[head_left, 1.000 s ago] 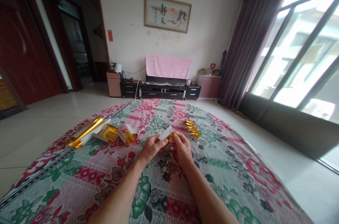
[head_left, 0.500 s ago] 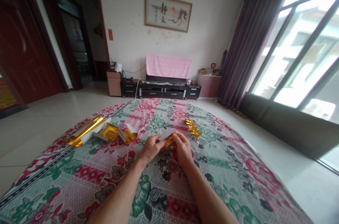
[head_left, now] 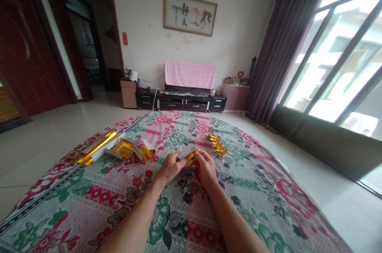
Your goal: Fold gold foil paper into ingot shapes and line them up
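A small piece of gold foil paper point(head_left: 191, 158) with a white back is held between my two hands, partly folded so that both sides show. My left hand point(head_left: 172, 167) pinches its left end, thumb on top. The fingers of my right hand point(head_left: 205, 165) are closed on its right end. Beyond my right hand, several folded gold paper pieces point(head_left: 217, 145) lie in a row. Off to the left are curled gold sheets: a long one point(head_left: 100, 147), a shorter one point(head_left: 123, 150) and another point(head_left: 145, 151).
Everything lies on a flowered cloth point(head_left: 125, 205) in pink, green and grey. Across the tiled floor point(head_left: 259, 129) stands a low black cabinet point(head_left: 176, 103) with a pink cloth point(head_left: 190, 73) above it. A purple curtain point(head_left: 274, 46) hangs by the window at right.
Hardly anything differs. My hands stay in the same place on the foil paper, with at most a tiny shift of the paper between the fingers.
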The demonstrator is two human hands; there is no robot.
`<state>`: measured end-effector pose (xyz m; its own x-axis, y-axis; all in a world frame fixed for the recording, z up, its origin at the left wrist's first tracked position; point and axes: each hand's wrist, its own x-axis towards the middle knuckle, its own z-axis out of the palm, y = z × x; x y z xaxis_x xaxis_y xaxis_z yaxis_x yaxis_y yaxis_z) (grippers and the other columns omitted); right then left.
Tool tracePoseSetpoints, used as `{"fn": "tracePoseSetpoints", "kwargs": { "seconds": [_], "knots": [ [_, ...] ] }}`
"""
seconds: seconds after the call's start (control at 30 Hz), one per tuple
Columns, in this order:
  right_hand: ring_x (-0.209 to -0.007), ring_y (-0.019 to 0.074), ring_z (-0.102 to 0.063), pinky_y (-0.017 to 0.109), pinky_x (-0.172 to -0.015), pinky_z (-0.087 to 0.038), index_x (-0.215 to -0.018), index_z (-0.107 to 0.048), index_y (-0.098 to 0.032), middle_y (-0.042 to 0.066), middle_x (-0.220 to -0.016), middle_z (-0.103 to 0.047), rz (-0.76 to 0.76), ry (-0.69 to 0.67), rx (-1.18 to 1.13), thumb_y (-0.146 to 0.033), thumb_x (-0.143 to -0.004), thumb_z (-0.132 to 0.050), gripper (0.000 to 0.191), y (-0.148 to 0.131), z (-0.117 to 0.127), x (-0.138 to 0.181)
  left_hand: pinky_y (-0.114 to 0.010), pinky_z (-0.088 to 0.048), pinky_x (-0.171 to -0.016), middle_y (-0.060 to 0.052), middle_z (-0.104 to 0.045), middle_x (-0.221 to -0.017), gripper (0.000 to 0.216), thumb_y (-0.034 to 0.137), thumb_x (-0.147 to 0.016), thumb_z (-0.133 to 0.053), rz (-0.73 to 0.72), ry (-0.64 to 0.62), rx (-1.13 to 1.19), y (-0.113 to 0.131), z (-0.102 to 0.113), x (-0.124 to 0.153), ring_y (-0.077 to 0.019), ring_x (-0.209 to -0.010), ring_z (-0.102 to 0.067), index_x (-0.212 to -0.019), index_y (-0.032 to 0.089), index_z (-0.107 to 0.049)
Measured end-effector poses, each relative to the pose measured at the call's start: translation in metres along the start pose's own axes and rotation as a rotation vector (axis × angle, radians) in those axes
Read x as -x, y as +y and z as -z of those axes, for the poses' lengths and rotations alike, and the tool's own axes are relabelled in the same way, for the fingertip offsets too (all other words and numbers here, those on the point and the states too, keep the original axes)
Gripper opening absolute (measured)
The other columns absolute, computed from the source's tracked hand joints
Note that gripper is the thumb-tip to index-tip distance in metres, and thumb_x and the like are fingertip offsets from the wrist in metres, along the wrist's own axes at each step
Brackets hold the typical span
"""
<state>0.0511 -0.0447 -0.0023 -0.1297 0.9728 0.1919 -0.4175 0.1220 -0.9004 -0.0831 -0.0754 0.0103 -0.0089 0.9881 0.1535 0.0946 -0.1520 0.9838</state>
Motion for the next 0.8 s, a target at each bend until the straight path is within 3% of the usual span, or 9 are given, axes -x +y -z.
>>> {"fn": "tracePoseSetpoints", "kwargs": {
  "seconds": [0.27, 0.8],
  "knots": [
    [-0.058, 0.0113, -0.055, 0.023, -0.059, -0.044, -0.077, -0.064, -0.019, -0.002, -0.070, -0.063, -0.019, -0.006, -0.034, -0.037, -0.068, -0.065, 0.020, -0.0032, -0.0024, 0.0013, -0.020, -0.036, -0.051, 0.001, -0.057, -0.057, 0.019, 0.027, -0.067, -0.060, -0.028, 0.020, -0.051, 0.0022, 0.0002, 0.0023, -0.0108, -0.052, -0.049, -0.076, 0.011, -0.064],
    [-0.055, 0.0085, -0.050, 0.020, -0.054, -0.041, -0.075, -0.063, -0.018, -0.002, -0.069, -0.061, -0.045, 0.013, -0.093, -0.034, -0.069, -0.066, 0.017, -0.0087, -0.0037, 0.0022, -0.021, -0.040, -0.061, -0.001, -0.065, -0.072, 0.028, 0.025, -0.068, -0.060, -0.042, 0.008, 0.088, 0.0073, -0.0028, 0.0027, -0.0124, -0.063, -0.054, -0.092, 0.011, -0.065]
  ]
}}
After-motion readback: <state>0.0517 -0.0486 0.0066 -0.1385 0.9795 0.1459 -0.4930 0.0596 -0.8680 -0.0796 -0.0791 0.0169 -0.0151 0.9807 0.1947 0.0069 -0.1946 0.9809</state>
